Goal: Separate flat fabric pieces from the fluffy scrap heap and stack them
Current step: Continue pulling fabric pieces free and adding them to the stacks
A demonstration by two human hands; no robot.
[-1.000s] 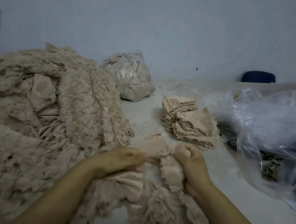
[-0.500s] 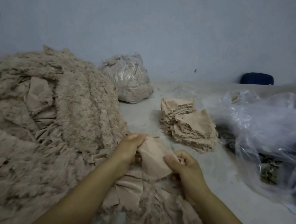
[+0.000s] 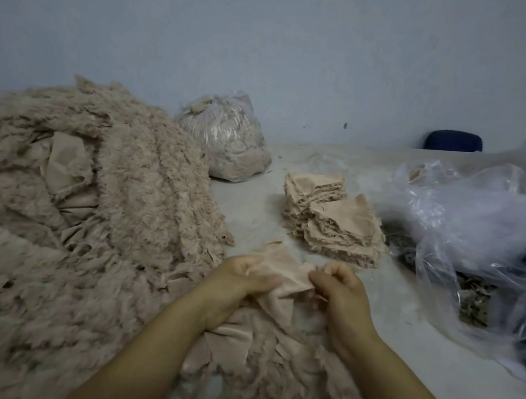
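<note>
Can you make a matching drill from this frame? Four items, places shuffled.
Items:
1. flat fabric piece
2. stack of flat pieces
3. fluffy scrap heap
4. tied bag of scraps

Places:
A. by the back wall, behind the heap's right edge
B. pinched between the left hand and right hand
C. across the left of the table
D. mid-table, beyond the hands, beside the loose clear plastic bags

Pairs: 1-B, 2-D, 3-C, 4-A
</note>
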